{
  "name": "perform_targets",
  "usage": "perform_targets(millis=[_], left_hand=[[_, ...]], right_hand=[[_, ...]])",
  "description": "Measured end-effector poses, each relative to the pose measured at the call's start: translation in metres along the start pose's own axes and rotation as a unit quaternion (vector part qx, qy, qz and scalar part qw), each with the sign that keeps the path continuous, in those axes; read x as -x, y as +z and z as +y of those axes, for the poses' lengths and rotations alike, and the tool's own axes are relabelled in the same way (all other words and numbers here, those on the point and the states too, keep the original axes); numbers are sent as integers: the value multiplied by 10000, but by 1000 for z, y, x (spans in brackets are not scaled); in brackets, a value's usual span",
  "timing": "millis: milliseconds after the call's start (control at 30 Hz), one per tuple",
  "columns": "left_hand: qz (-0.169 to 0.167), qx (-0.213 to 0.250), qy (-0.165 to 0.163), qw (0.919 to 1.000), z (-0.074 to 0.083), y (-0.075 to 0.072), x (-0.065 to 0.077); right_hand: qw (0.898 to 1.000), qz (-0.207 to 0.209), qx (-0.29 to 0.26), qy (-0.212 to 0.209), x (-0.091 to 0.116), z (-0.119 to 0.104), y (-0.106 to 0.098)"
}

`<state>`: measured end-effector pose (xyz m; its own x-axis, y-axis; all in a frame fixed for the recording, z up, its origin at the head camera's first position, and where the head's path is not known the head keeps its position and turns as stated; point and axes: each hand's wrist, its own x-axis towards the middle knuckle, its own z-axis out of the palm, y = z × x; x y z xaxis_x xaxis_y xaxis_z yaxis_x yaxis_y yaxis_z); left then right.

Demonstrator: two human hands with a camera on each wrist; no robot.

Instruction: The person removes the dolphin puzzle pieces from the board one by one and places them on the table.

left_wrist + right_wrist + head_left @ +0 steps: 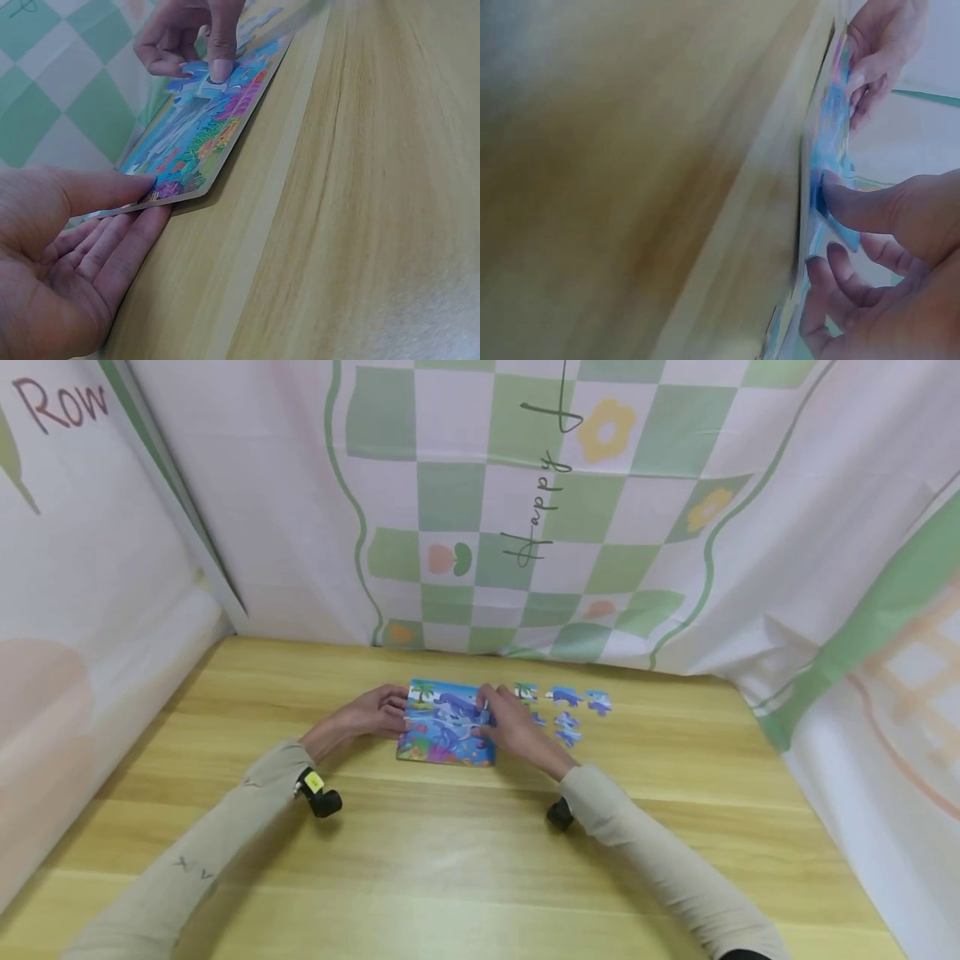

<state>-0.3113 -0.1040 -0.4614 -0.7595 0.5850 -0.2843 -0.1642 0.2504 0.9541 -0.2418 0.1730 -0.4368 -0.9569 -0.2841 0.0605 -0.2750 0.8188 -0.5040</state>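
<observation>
Puzzle [444, 739] seems light, stiff, best edge-held: left hand [371, 711] pinches its nine-o'clock side, right hand [517, 724] a piece [844, 229] near three

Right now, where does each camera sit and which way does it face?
Head: on the head, facing forward and down at the puzzle on the table; the left hand, right hand and sleeves show.
Left wrist: on that wrist, facing along the puzzle; left hand near, right hand beyond.
Right wrist: on that wrist, facing the puzzle from the opposite side; right hand near, left hand beyond.
Shared: both wrist views show the puzzle and both hands.
</observation>
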Motion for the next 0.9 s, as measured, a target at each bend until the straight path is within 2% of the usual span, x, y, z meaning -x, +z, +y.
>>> perform_targets(millis=[267,567,900], left_hand=[[46,159,-41,9999,1,1,0],[114,133,-21,9998,-3,1,-1],[96,76,-122,9999,0,1,-1]], right_hand=[[9974,-57,-681,-237,1,2,-2],[9870,-281,-1530,-406,-1,13,0],[9867,-161,-1558,-439,1,10,-2]])
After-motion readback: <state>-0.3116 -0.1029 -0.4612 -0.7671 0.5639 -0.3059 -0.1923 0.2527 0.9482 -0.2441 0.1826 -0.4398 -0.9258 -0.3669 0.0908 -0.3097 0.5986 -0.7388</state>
